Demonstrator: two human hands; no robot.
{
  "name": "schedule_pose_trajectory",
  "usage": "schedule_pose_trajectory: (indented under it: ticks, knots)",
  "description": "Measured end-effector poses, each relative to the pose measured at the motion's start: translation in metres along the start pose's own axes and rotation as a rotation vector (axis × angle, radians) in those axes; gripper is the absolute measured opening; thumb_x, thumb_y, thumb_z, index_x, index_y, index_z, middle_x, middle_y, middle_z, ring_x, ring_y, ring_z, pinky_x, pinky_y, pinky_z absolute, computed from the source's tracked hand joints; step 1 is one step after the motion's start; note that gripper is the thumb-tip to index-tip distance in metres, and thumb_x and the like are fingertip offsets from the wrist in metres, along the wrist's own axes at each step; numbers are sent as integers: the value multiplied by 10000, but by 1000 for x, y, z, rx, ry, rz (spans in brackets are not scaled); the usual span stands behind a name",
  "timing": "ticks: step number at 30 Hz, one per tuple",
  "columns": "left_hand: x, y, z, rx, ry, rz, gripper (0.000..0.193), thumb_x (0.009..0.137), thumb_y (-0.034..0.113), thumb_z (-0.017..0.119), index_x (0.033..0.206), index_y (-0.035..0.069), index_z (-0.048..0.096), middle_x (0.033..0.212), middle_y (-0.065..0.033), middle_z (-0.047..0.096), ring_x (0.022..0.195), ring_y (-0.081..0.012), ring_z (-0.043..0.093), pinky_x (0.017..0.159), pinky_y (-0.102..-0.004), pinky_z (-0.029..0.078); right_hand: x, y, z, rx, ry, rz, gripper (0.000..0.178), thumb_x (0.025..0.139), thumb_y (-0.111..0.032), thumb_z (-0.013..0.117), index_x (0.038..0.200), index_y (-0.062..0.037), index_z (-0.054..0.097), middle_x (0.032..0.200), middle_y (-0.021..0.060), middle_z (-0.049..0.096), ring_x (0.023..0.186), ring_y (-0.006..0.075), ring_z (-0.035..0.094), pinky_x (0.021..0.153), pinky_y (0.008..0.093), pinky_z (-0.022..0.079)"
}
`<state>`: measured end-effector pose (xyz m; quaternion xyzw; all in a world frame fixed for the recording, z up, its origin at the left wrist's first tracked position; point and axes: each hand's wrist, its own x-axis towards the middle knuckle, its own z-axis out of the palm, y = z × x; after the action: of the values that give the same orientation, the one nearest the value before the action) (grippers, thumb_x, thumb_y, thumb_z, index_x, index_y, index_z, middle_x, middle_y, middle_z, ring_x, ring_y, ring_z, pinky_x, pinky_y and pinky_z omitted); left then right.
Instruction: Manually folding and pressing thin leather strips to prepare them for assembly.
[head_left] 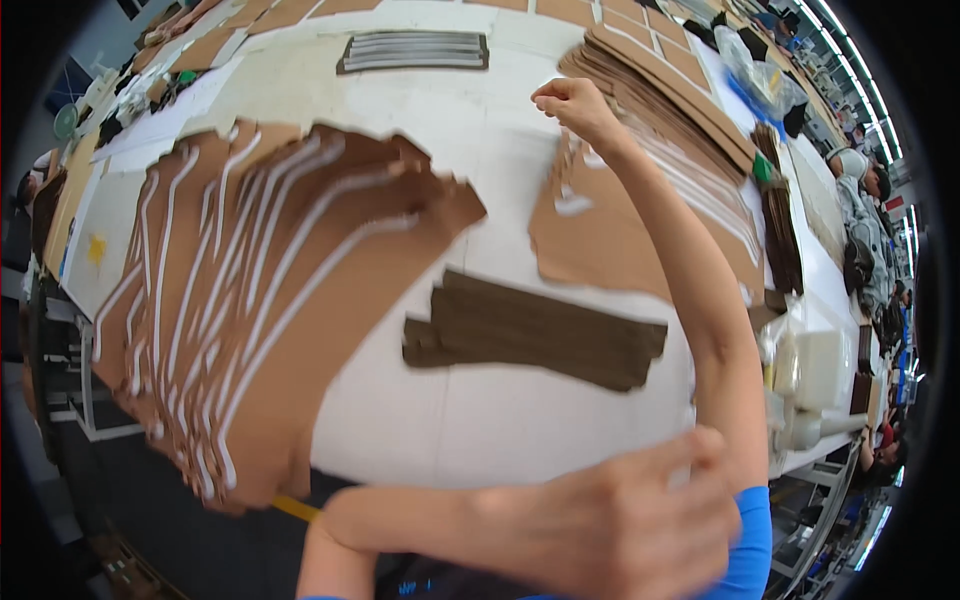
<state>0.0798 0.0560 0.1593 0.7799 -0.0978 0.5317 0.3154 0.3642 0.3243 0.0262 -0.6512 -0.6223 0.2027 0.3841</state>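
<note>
My right hand (580, 108) is stretched far over the table, fingers curled into a pinch. It hovers by a stack of brown fabric panels (640, 85), and whatever it may hold is too small to see. Close to my body, my left hand (635, 520) crosses to the right, its bent fingers smeared by motion. Below my right forearm lie tan panels (590, 240) with white strips. A fanned heap of tan pieces with white strips (300, 350) covers the table's left side. Dark olive-brown fabric strips (535, 330) lie stacked in the middle.
The white table (390, 430) carries a dark-framed bundle of grey strips (412, 52) at the back. More brown pieces (290, 12) line the far edge. Plastic bags (755, 75) and a whitish container (822, 370) stand at the right. Other people (875, 180) sit beyond.
</note>
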Motion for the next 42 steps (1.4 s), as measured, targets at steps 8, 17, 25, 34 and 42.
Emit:
schedule_pose_trajectory:
  ticks: [8, 17, 25, 34, 42]
  knots:
    - [-122, -126, 81, -167, -31, -403, 144, 671, 31, 645, 764, 53, 539, 796, -82, 512, 732, -274, 561, 577, -390, 499, 192, 75, 37, -207, 193, 116, 213, 799, -191, 714, 935, -65, 818, 932, 178, 788, 930, 327, 759, 882, 415, 580]
    - [-129, -136, 86, -248, -32, -637, 180, 717, -43, 656, 842, 44, 560, 836, -76, 522, 823, -253, 577, 687, -365, 521, 248, 93, 66, -277, 42, 42, 204, 811, -162, 723, 955, -27, 773, 932, 170, 766, 906, 320, 731, 843, 411, 570]
    - [-112, -145, 59, -231, -146, -685, 165, 675, 74, 680, 820, 85, 603, 819, -75, 551, 829, -286, 583, 710, -411, 517, 238, 71, 55, 8, -43, 174, 267, 871, -212, 730, 991, 26, 748, 869, 133, 752, 809, 196, 697, 747, 337, 560]
    - [-131, -132, 92, -317, 16, -795, 123, 679, 134, 706, 743, 55, 636, 849, -118, 610, 868, -311, 605, 753, -444, 525, 201, 49, 116, -18, 439, 211, 404, 951, -390, 751, 1032, 6, 752, 841, 152, 758, 786, 251, 728, 719, 364, 554]
    - [-129, -131, 92, -457, 100, -842, 181, 803, -80, 602, 973, -18, 608, 944, -176, 607, 904, -379, 647, 768, -449, 555, 192, 18, 122, -293, 654, -47, 249, 995, -268, 689, 915, -33, 687, 750, 191, 715, 740, 415, 704, 699, 500, 525]
